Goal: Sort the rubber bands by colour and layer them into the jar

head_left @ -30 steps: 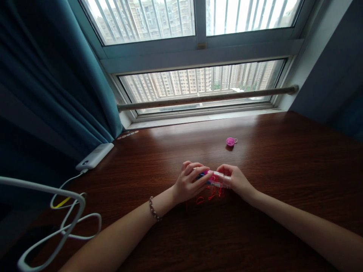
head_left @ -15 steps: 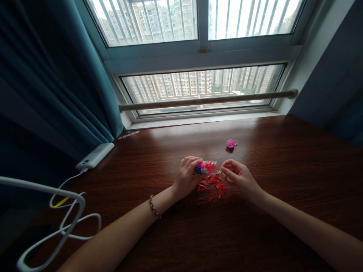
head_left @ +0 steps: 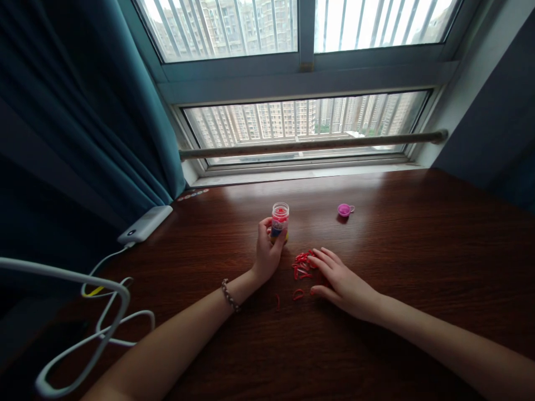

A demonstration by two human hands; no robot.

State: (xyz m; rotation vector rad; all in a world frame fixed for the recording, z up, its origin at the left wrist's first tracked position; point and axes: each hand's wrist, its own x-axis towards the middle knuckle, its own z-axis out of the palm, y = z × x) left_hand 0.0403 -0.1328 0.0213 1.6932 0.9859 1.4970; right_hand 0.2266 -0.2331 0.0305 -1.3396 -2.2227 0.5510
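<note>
My left hand (head_left: 268, 250) is wrapped round a small clear bottle (head_left: 280, 219), held upright with its uncapped mouth facing up. Red pieces show inside it, above a label with blue on it. My right hand (head_left: 338, 283) is open, palm down, with its fingertips at the edge of a small heap of red rubber bands (head_left: 301, 264). Part of the heap is hidden under those fingers. A single red band (head_left: 298, 294) lies nearer to me, and a thin red strand (head_left: 277, 302) is left of it.
A pink cap with a loop (head_left: 344, 210) lies on the brown wooden table (head_left: 234, 223) at the back right. On the left are a white power bank (head_left: 146, 225) and a looping white cable (head_left: 100, 281). A window with a rail (head_left: 313, 146) borders the far side.
My left hand has turned the bottle from lying sideways over the bands to upright, moving it back and left. My right hand has left the bottle's mouth and spread out beside the bands.
</note>
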